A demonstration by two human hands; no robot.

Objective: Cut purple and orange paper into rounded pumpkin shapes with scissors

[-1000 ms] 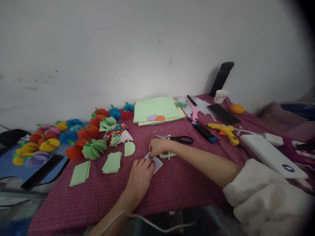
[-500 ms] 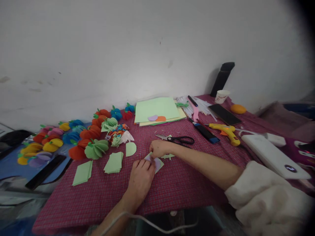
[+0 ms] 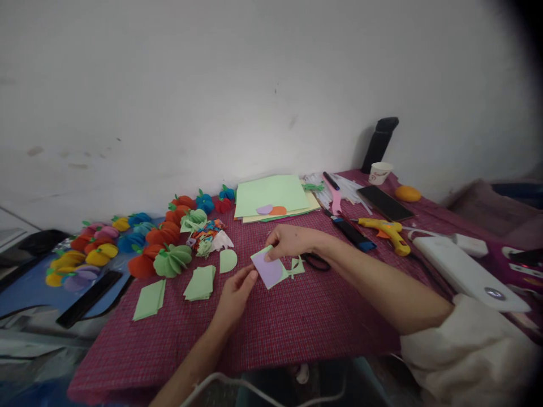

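A lilac paper piece with a rounded end lies over a light green paper piece, both raised a little off the tablecloth. My right hand pinches the two together at their top edge. At their left edge, my left hand has thumb and forefinger closed on the side. Beside the right wrist, black-handled scissors are partly covered by the forearm. Cut green scraps rest right of the pieces. A green half-round cutout lies to the left, near a stack of green paper pieces.
Another green stack sits farther left. Paper pumpkins in several colours crowd the left side, beside a scrap heap. Large paper sheets lie at the back. Rightward are a cutter, yellow glue gun, phone and white power bank.
The lilac and green pieces have come up off the table and turned toward me. My left hand has gone from pressing flat on them to gripping their left edge.
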